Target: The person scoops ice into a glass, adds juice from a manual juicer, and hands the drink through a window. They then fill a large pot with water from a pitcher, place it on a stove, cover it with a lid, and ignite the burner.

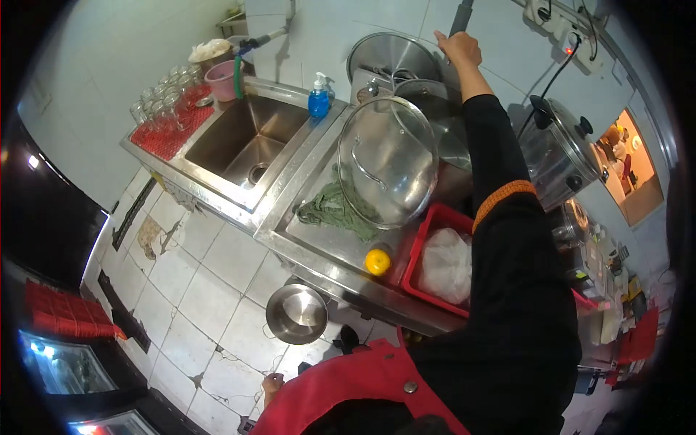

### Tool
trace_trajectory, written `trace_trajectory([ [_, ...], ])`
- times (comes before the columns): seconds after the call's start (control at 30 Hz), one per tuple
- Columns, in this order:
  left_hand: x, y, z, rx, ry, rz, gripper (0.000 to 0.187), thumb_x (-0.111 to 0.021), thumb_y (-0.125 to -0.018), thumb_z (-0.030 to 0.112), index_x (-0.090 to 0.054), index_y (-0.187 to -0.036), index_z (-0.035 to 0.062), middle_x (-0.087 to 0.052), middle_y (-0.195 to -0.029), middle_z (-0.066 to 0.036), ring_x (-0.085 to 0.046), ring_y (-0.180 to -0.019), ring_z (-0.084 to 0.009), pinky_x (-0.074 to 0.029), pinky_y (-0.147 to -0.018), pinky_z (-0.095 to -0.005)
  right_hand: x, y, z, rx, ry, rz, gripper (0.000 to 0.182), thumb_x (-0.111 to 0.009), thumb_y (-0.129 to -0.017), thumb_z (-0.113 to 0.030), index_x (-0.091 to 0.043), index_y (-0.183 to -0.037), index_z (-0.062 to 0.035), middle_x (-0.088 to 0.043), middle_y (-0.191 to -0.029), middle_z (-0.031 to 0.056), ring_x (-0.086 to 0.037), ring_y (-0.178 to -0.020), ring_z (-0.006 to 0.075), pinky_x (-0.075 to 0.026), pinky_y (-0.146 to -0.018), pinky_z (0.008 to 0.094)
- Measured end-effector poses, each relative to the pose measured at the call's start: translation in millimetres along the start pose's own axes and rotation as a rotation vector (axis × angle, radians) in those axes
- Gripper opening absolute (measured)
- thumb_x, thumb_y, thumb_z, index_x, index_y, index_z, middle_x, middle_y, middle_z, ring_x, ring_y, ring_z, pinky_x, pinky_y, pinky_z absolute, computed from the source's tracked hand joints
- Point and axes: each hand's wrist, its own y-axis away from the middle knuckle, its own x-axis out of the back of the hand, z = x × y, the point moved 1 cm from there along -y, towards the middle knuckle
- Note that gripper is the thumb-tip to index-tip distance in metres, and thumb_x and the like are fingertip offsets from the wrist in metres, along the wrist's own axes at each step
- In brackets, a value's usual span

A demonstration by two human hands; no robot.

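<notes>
My right hand is stretched far up toward the tiled wall, closed around a dark grey rod-like handle. The handle's upper end runs out of the frame, so I cannot tell what it belongs to. Below that hand stand a large steel pot and a round metal lid against the wall. A glass lid with a steel rim leans in front of the pot, over a green cloth. My left hand hangs low beside the red apron, above the floor, its fingers mostly hidden.
A steel sink sits left on the counter, with glass mugs, a pink bucket and a blue soap bottle around it. A yellow fruit lies near a red crate. Below is a metal pot.
</notes>
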Motion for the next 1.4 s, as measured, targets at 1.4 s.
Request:
trace_trajectory([
  [1.4, -93, 118, -245, 0.588, 0.261, -0.068, 0.044, -0.045, -0.081, 0.041, -0.058, -0.064, 0.0032, -0.058, -0.067, -0.019, -0.056, -0.067, -0.0355, -0.043, -0.062, -0.0417, -281, 647, 36, 1.316, 0.878, -0.763, 0.031, -0.052, -0.075, -0.024, -0.047, -0.101, -0.0089, -0.047, -0.101, 0.006, -0.039, -0.103, 0.021, -0.034, -0.078, 0.0442],
])
